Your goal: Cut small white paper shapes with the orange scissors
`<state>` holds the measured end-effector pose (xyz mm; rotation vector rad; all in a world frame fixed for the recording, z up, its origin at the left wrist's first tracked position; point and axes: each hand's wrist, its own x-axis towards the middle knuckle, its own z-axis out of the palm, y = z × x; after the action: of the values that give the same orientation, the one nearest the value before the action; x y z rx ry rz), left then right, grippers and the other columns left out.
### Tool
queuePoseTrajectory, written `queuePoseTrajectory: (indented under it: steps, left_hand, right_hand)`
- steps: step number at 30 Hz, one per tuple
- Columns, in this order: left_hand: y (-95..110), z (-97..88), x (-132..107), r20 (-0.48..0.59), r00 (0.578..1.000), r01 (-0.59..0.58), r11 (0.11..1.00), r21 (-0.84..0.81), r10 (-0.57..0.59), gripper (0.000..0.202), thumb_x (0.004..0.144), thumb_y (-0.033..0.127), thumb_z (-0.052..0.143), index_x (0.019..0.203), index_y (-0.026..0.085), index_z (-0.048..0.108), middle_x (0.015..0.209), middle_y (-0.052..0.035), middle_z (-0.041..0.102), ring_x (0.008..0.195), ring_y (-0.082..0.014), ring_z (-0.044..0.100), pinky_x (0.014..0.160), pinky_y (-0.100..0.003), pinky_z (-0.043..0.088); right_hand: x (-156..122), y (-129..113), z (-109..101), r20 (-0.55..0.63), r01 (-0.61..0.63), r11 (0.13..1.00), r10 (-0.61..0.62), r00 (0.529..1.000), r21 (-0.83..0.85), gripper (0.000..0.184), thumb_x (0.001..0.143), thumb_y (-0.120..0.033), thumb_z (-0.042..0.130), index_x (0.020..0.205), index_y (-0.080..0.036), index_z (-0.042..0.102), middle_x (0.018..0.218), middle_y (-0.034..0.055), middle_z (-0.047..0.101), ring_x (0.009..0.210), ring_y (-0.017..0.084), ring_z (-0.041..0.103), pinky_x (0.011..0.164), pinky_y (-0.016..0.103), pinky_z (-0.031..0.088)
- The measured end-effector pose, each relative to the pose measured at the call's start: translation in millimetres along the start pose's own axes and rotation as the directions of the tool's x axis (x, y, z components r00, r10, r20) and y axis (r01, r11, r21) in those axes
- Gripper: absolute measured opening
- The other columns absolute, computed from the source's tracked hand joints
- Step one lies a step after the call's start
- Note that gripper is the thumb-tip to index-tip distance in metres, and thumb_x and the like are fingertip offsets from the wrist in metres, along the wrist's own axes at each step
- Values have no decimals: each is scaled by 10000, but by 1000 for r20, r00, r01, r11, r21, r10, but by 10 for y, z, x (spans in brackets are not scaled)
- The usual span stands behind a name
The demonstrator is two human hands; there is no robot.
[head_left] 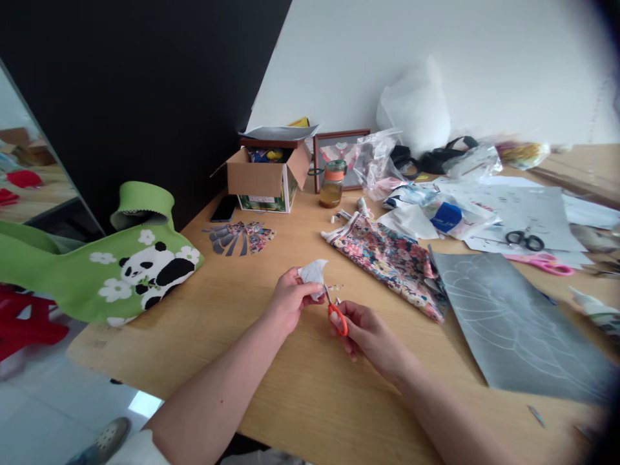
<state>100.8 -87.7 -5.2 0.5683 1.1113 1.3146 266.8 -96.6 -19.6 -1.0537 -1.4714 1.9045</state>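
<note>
White scrap [314,271] pinched between the closed fingers of my left hand [290,300], just above mid-tabletop [232,349]. My right hand [368,332] is closed around orange-handled scissors [336,316], whose blades meet the scrap's lower edge. Floral fabric [387,261] lies near on the right, grey sheet [508,323] beyond it.

Blade tips of the small scissors [338,316] are hidden behind the white scrap [314,271]. The green panda bag [97,271] runs off the left edge. Far right on the desk [271,387], the clutter is blurred.
</note>
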Motion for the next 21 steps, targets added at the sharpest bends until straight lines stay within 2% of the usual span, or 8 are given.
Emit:
queuePoseTrajectory:
  steps: [7,21]
  left_hand:
    - [8,0,-1,19,1000,-11,1000,-12,12,326,550,176,722,824,149,547,653,13,612,544,-125,585,568,-293,490]
    - [6,20,-11,-14,999,-41,999,21,42,279,545,164,741,756,140,559,613,4,620,505,-115,576,555,-274,495]
  right_hand:
    - [2,4,-1,-4,1,1000,0,1000,4,520,724,-670,720,744,-182,542,625,-57,504,434,55,409,377,196,347]
    - [-9,-11,4,8,-3,1000,3,1000,1,522,723,-672,719,739,-183,536,621,-59,496,437,55,406,381,193,343]
